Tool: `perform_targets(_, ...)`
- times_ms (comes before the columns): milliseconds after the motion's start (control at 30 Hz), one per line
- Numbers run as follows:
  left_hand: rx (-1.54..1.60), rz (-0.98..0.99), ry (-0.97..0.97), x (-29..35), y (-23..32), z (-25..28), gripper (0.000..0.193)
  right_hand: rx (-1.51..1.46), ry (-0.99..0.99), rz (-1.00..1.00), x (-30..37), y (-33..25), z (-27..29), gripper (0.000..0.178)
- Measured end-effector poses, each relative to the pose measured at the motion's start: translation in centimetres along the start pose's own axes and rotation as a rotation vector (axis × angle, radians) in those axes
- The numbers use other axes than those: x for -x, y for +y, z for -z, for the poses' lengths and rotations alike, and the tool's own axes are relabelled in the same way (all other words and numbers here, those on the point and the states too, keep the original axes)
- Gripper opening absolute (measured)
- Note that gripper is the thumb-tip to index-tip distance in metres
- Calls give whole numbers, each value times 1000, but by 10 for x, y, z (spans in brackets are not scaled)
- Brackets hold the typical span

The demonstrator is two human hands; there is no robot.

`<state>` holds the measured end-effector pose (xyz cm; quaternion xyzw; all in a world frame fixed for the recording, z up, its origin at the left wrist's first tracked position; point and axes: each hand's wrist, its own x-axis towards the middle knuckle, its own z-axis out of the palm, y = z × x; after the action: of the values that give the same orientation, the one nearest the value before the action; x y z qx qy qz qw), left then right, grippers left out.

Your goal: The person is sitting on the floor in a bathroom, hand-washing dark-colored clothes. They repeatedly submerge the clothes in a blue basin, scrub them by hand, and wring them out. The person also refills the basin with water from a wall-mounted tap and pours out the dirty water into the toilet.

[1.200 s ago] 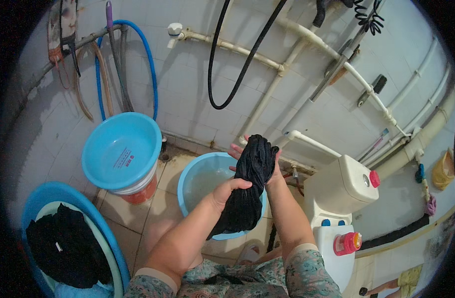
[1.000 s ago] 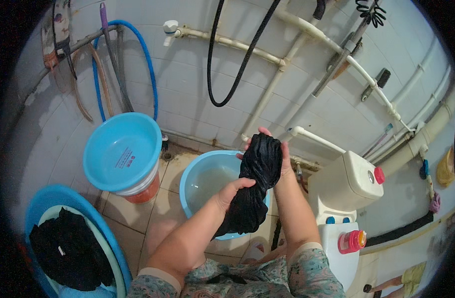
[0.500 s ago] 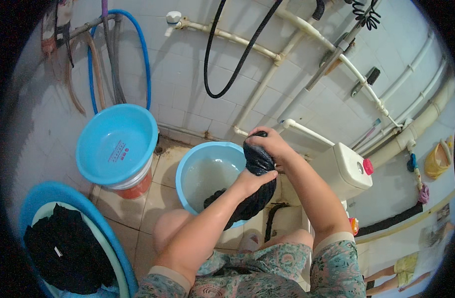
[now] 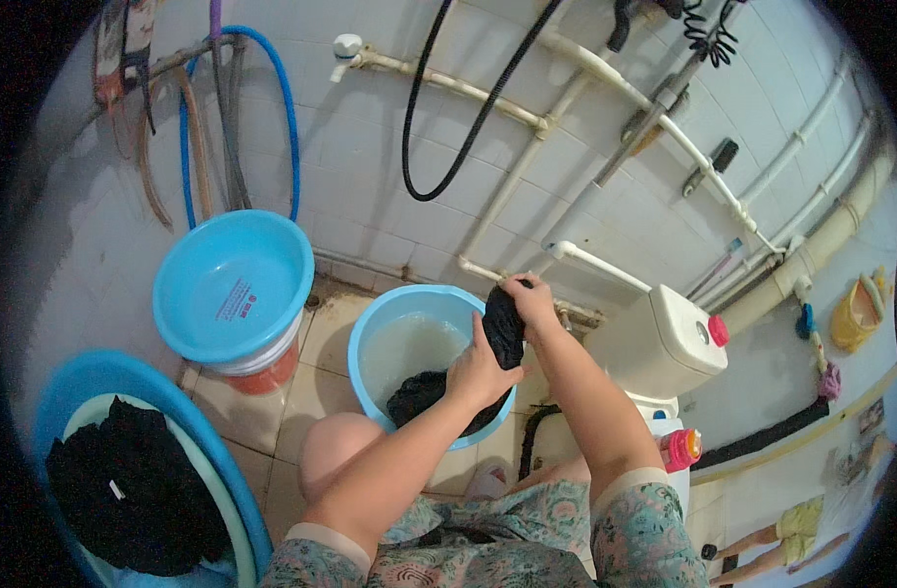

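Note:
A wet black garment (image 4: 504, 328) is bunched up between my two hands over the right side of a light blue basin (image 4: 356, 338). My left hand (image 4: 480, 370) is closed round its lower part. Higher up and farther off, my right hand (image 4: 533, 300) grips the top end. From my left hand the rest of the cloth hangs down into the basin and lies partly in cloudy water (image 4: 409, 345). My left forearm hides some of the cloth and the near rim. What kind of garment it is, I cannot tell.
Left of the basin, another blue basin (image 4: 198, 338) rests on a bucket (image 4: 257, 372). At the lower left, a large blue tub (image 4: 66, 392) holds a pale green basin with black clothes (image 4: 135, 490). A toilet cistern (image 4: 644, 333) stands at the right; a black hose (image 4: 406, 137) hangs ahead.
My hands have lowered a little and moved left with the garment. The left hand has turned, and more cloth now lies inside the basin rather than over its right rim.

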<state>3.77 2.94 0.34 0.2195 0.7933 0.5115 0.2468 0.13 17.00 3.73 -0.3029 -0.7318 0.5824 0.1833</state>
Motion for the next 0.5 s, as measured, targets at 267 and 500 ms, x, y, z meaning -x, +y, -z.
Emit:
perform_targets(267,335,-285,123,-14,-28,-4,54,-389,-568,-202,6,-12,32,40)
perform_targets(500,968,-76,-538,-1,-3,47,44,-674,-1019,92,3,-1,50,82)
